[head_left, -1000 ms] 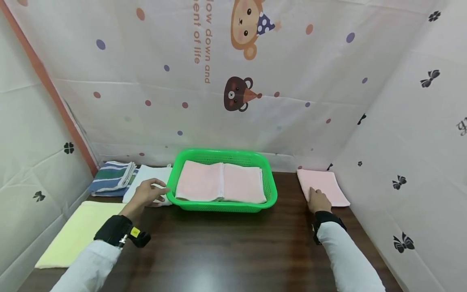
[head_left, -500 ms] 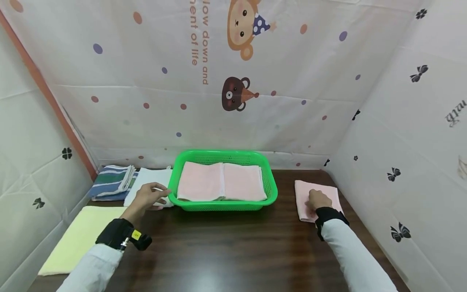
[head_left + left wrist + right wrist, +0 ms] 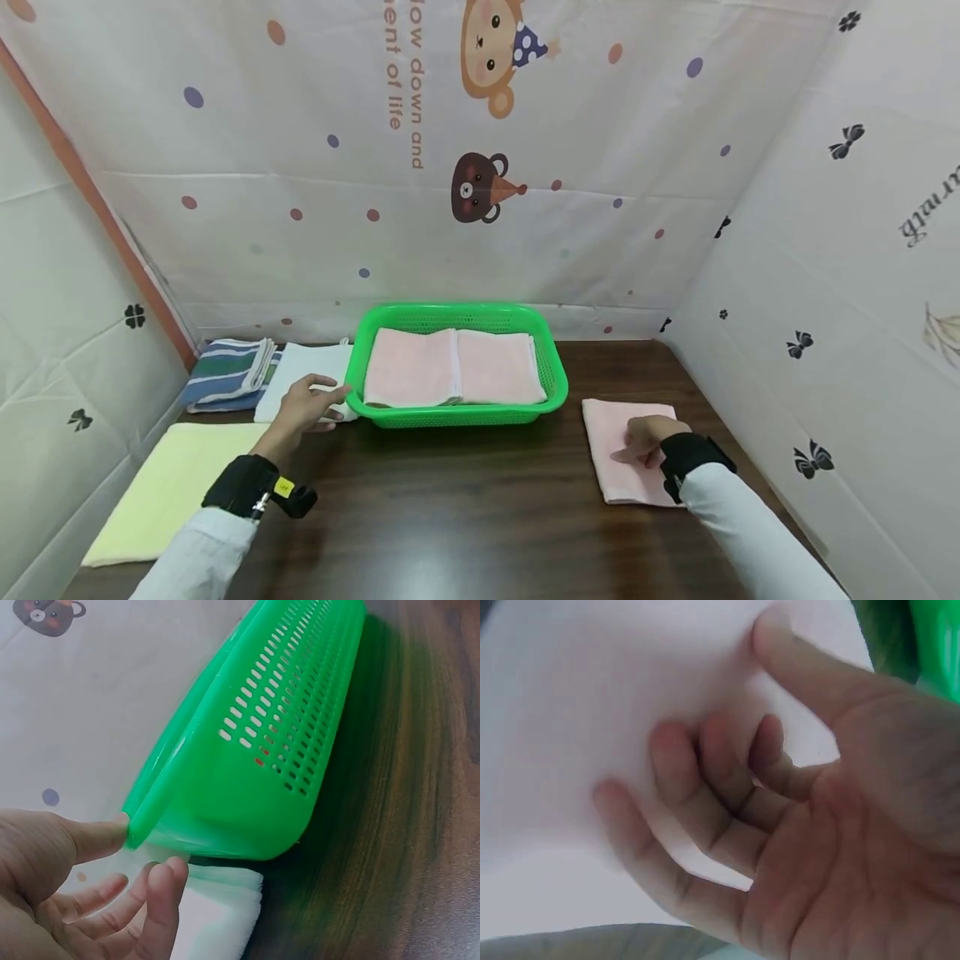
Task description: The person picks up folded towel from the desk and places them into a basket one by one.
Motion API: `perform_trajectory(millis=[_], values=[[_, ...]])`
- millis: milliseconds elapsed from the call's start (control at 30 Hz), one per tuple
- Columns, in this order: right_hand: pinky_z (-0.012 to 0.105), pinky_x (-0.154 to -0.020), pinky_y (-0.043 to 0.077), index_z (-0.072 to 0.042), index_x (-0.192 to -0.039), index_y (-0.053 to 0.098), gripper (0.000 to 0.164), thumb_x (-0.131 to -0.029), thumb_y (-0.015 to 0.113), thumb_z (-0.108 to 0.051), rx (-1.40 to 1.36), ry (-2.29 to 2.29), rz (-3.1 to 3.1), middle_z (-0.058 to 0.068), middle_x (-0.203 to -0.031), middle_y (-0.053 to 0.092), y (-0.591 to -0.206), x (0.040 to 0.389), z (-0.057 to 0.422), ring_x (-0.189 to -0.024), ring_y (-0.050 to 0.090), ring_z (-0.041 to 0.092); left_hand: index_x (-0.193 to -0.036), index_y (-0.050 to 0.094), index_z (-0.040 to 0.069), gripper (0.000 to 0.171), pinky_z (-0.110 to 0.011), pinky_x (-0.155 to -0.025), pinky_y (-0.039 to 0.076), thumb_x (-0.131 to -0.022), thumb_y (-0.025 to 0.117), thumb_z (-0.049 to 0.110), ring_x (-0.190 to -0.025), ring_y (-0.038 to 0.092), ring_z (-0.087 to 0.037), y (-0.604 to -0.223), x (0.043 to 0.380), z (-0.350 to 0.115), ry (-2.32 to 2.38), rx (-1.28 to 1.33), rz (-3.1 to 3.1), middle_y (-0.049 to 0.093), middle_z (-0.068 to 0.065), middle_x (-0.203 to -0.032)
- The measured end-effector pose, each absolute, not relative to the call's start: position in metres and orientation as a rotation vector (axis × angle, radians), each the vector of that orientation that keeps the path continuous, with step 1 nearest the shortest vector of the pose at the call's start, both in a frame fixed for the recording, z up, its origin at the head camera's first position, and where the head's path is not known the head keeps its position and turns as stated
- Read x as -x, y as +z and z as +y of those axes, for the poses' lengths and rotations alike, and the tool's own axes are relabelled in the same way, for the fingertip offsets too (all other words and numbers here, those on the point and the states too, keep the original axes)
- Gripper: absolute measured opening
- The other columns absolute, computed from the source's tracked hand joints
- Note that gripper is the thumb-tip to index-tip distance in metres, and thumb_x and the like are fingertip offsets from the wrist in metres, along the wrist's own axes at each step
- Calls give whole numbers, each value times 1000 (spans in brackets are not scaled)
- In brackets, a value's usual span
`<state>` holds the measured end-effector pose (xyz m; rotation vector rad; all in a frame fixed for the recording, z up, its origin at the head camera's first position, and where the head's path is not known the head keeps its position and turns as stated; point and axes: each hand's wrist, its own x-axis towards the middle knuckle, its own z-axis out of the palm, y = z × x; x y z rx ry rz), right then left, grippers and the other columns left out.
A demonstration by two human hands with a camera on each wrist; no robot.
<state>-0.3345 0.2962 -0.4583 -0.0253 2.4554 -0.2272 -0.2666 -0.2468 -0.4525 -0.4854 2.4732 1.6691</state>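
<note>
A green plastic basket (image 3: 461,417) stands at the back of the table, with folded pink towels (image 3: 414,367) lying side by side inside. My left hand (image 3: 303,410) is at its left end. In the left wrist view the thumb (image 3: 105,836) touches the basket rim, while the loosely bent fingers (image 3: 161,900) lie below it. To the right lies another folded pink towel (image 3: 611,425), flat on the table. My right hand (image 3: 649,438) rests on it with fingertips down; the right wrist view shows thumb and fingers spread apart and relaxed against the cloth.
At the left, a folded blue-and-green striped towel (image 3: 228,371), a white towel (image 3: 300,371) and a pale yellow towel (image 3: 180,483) lie on the dark wooden table (image 3: 450,508). Printed sheets (image 3: 337,233) wall in the back and sides.
The right hand has drawn the pink towel toward the person and slightly left, across the table. The left hand stays at the basket rim.
</note>
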Motion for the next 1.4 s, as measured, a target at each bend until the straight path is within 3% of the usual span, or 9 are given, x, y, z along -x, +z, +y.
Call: perform_trajectory(millis=[233, 533, 767, 933, 1033, 1267, 1400], values=[[21, -56, 46, -8, -84, 55, 40, -91, 78, -40, 127, -264, 2497, 4, -77, 53, -473, 302, 286, -62, 53, 13, -138, 43, -5, 58, -30, -63, 62, -104, 59, 38, -70, 70, -11, -455, 264, -240, 1712, 458, 2449, 70, -27, -117], [23, -55, 38, -11, -81, 54, 45, -85, 81, -46, 249, -278, 2556, 3, -74, 53, -481, 274, 255, -58, 50, 13, -139, 43, -7, 63, -27, -62, 60, -106, 51, 46, -69, 68, -9, -461, 266, -234, 1686, 401, 2422, 68, -29, -119], [24, -54, 37, -11, -78, 56, 45, -84, 82, -47, 294, -266, 2554, 3, -73, 55, -481, 264, 214, -56, 50, 14, -145, 40, -11, 70, -29, -66, 60, -111, 29, 50, -73, 69, -11, -478, 256, -231, 1687, 384, 2270, 71, -22, -113], [26, -56, 37, -11, -75, 56, 46, -83, 83, -47, 379, -282, 2574, 2, -70, 53, -482, 258, 188, -61, 51, 15, -138, 48, -12, 47, -34, -69, 61, -111, 41, 26, -80, 70, -18, -498, 226, -217, 1645, 264, 2185, 70, -18, -108], [27, -58, 36, -11, -72, 54, 49, -82, 84, -48, 489, -312, 2585, 0, -68, 52, -483, 255, 170, -63, 49, 15, -134, 51, -13, 41, -36, -68, 62, -108, 49, 19, -80, 70, -18, -503, 211, -208, 1574, 116, 2174, 71, -17, -105], [24, -54, 36, -11, -69, 52, 52, -79, 86, -49, 639, -380, 2565, -2, -64, 50, -484, 249, 120, -58, 47, 12, -135, 50, -16, 51, -37, -70, 62, -106, 56, 25, -88, 72, -20, -498, 196, -189, 1447, -204, 2188, 73, -13, -107], [23, -53, 36, -13, -67, 52, 52, -79, 85, -52, 701, -389, 2571, -4, -62, 50, -487, 248, 90, -56, 47, 10, -136, 46, -20, 54, -39, -72, 62, -105, 59, 22, -91, 72, -24, -497, 188, -179, 1505, -210, 2167, 72, -18, -109]])
